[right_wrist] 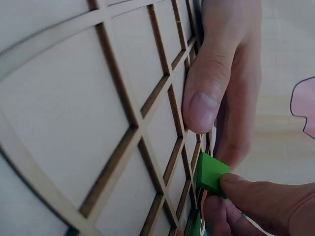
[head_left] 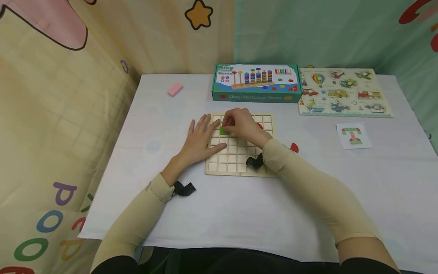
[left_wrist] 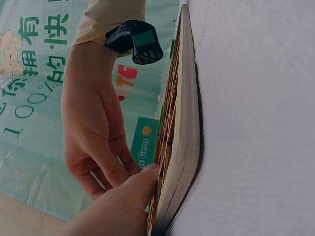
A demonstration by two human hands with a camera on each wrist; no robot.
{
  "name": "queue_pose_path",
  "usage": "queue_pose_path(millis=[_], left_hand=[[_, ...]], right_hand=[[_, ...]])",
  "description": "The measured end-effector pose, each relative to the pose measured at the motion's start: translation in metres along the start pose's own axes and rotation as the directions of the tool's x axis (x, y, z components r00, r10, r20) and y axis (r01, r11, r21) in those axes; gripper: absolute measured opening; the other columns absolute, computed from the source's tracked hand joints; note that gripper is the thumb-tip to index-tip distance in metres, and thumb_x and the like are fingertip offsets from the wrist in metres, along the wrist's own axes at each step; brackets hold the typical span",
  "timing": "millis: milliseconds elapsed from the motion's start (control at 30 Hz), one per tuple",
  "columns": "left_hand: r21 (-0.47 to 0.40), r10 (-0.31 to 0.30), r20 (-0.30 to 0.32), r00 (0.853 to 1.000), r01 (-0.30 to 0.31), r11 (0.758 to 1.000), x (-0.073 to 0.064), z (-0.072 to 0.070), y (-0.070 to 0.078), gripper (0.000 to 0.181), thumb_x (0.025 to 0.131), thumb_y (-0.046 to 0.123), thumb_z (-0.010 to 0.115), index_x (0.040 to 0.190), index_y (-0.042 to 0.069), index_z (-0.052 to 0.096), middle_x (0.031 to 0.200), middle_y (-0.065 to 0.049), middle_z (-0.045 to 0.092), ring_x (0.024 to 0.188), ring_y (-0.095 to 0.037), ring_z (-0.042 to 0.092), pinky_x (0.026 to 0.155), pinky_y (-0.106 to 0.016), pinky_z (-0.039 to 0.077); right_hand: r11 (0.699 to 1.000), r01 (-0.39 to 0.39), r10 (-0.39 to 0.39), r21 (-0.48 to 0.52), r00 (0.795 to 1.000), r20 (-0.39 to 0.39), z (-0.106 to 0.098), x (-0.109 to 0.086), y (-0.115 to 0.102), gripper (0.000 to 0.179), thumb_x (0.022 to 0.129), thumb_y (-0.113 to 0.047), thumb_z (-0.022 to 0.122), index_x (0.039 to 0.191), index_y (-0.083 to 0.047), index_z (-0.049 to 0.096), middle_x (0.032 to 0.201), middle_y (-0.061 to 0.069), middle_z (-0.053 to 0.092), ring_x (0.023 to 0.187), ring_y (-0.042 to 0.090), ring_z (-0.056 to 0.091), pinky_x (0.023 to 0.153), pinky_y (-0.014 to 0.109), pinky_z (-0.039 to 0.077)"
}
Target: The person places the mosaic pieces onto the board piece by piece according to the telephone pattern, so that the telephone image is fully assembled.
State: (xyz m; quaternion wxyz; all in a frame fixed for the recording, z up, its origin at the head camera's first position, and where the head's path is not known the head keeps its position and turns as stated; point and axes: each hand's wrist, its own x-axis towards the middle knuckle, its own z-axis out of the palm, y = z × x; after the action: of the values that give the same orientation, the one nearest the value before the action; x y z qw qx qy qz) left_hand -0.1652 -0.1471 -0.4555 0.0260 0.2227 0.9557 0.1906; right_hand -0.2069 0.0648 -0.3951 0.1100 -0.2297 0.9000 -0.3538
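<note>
Right hand (head_left: 242, 123) pinches a green square block (right_wrist: 210, 172), left hand (head_left: 200, 141) spread alongside, wooden grid board (head_left: 232, 158) beneath both.

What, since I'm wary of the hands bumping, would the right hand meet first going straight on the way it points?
Probably the left hand, just past the green block that the right hand pinches. Depth is unclear, though; a downward slant could meet the grid board first.
</note>
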Motion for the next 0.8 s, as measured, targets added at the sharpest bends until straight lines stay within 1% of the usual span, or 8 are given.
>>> queue_pose_path(millis=[100, 167, 233, 367, 500, 667, 800], left_hand=[[-0.001, 0.001, 0.002, 1.000, -0.001, 1.000, 0.000, 0.001, 0.000, 0.089, 0.097, 0.066, 0.060, 0.167, 0.019, 0.032, 0.176, -0.017, 0.015, 0.166, -0.030, 0.003, 0.130, -0.060, -0.004], [0.002, 0.000, -0.001, 1.000, 0.000, 1.000, 0.000, 0.002, 0.000, 0.088, 0.097, 0.066, 0.059, 0.167, 0.019, 0.032, 0.176, -0.017, 0.016, 0.166, -0.029, 0.004, 0.130, -0.060, -0.004], [-0.002, 0.001, -0.004, 1.000, -0.001, 1.000, 0.001, 0.002, 0.000, 0.088, 0.097, 0.065, 0.060, 0.167, 0.019, 0.032, 0.176, -0.017, 0.016, 0.166, -0.030, 0.004, 0.130, -0.060, -0.004], [-0.012, 0.001, 0.000, 1.000, -0.001, 1.000, 0.001, 0.001, 0.000, 0.088, 0.097, 0.065, 0.060, 0.167, 0.022, 0.030, 0.176, -0.018, 0.015, 0.166, -0.030, 0.004, 0.130, -0.060, -0.005], [-0.015, 0.000, 0.007, 1.000, 0.000, 1.000, 0.001, 0.001, 0.001, 0.088, 0.097, 0.065, 0.060, 0.168, 0.021, 0.029, 0.176, -0.018, 0.014, 0.166, -0.030, 0.003, 0.130, -0.060, -0.006], [-0.006, -0.004, 0.006, 1.000, 0.004, 1.000, 0.001, 0.002, 0.001, 0.089, 0.097, 0.065, 0.060, 0.168, 0.020, 0.030, 0.177, -0.017, 0.014, 0.166, -0.029, 0.003, 0.130, -0.060, -0.005], [-0.001, -0.003, 0.005, 1.000, 0.003, 1.000, 0.001, 0.002, 0.002, 0.089, 0.097, 0.066, 0.060, 0.168, 0.020, 0.030, 0.177, -0.017, 0.014, 0.166, -0.030, 0.003, 0.130, -0.060, -0.005]], right_hand=[[0.999, -0.004, 0.005, -0.038, 1.000, 0.014, 0.002, -0.001, 0.000, 0.004, 0.096, -0.009, 0.077, 0.095, -0.005, 0.075, 0.091, 0.010, 0.075, 0.086, 0.023, 0.067, 0.081, 0.038, 0.056], [0.998, 0.008, -0.007, -0.059, 1.000, 0.020, 0.002, -0.002, 0.000, 0.004, 0.096, -0.009, 0.077, 0.095, -0.005, 0.076, 0.092, 0.010, 0.075, 0.086, 0.024, 0.067, 0.081, 0.038, 0.055], [0.996, 0.031, -0.028, -0.082, 0.999, 0.028, 0.002, -0.002, 0.000, 0.005, 0.095, -0.009, 0.078, 0.097, -0.005, 0.077, 0.094, 0.010, 0.074, 0.087, 0.025, 0.066, 0.082, 0.040, 0.055], [0.989, 0.099, -0.089, -0.107, 0.992, 0.087, 0.003, -0.002, 0.002, 0.015, 0.094, -0.009, 0.080, 0.108, -0.006, 0.080, 0.104, 0.010, 0.072, 0.095, 0.025, 0.065, 0.089, 0.040, 0.054], [0.981, 0.140, -0.124, -0.132, 0.984, 0.127, 0.003, -0.003, 0.003, 0.019, 0.094, -0.009, 0.079, 0.113, -0.007, 0.081, 0.106, 0.009, 0.071, 0.098, 0.026, 0.062, 0.091, 0.040, 0.052], [0.971, 0.176, -0.154, -0.162, 0.979, 0.136, 0.000, -0.007, 0.006, 0.019, 0.094, -0.006, 0.078, 0.113, -0.006, 0.081, 0.105, 0.009, 0.074, 0.096, 0.026, 0.062, 0.091, 0.042, 0.051], [0.975, 0.171, -0.156, -0.140, 0.981, 0.114, -0.009, -0.020, 0.012, 0.022, 0.094, -0.006, 0.076, 0.116, -0.005, 0.080, 0.105, 0.010, 0.074, 0.090, 0.026, 0.063, 0.086, 0.042, 0.052]])
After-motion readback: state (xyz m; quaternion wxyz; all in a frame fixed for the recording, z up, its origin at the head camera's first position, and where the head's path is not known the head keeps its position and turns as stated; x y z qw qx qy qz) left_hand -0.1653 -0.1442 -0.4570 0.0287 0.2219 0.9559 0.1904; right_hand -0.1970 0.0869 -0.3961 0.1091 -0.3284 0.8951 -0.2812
